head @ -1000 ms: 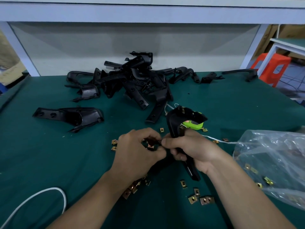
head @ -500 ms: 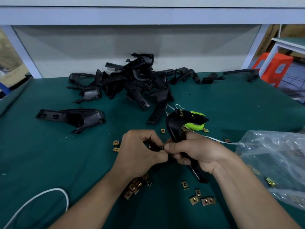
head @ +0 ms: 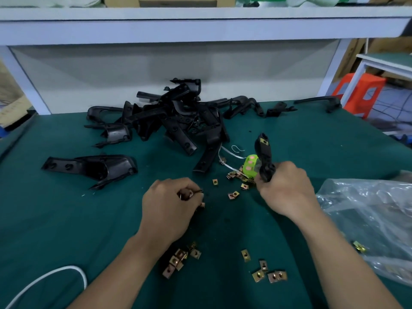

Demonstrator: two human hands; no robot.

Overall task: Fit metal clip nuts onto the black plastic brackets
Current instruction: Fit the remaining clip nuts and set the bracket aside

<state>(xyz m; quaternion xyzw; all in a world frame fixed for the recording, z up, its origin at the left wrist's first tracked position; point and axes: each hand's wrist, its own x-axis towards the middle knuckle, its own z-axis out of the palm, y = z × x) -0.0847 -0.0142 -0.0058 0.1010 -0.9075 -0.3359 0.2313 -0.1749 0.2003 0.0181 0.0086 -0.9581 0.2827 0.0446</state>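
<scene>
My right hand point(head: 287, 188) grips a black plastic bracket point(head: 263, 157) by its lower end and holds it upright above the green mat. A brass clip nut point(head: 264, 142) sits on the bracket's top end. My left hand point(head: 169, 206) rests knuckles-up on the mat to the left, apart from the bracket, its fingers curled round a small clip nut point(head: 186, 194) that is mostly hidden. Loose clip nuts point(head: 234, 195) lie between the hands, and more clip nuts point(head: 178, 260) lie near my left forearm.
A pile of black brackets point(head: 178, 123) fills the back middle, with a single bracket point(head: 95, 167) at the left. A green device point(head: 250, 167) lies behind my right hand. A clear plastic bag point(head: 367, 219) with nuts lies at the right, a white cable point(head: 44, 278) at the front left.
The hands have come apart. My right hand lifted the bracket up and to the right; my left hand let go of it and dropped to the mat among the nuts.
</scene>
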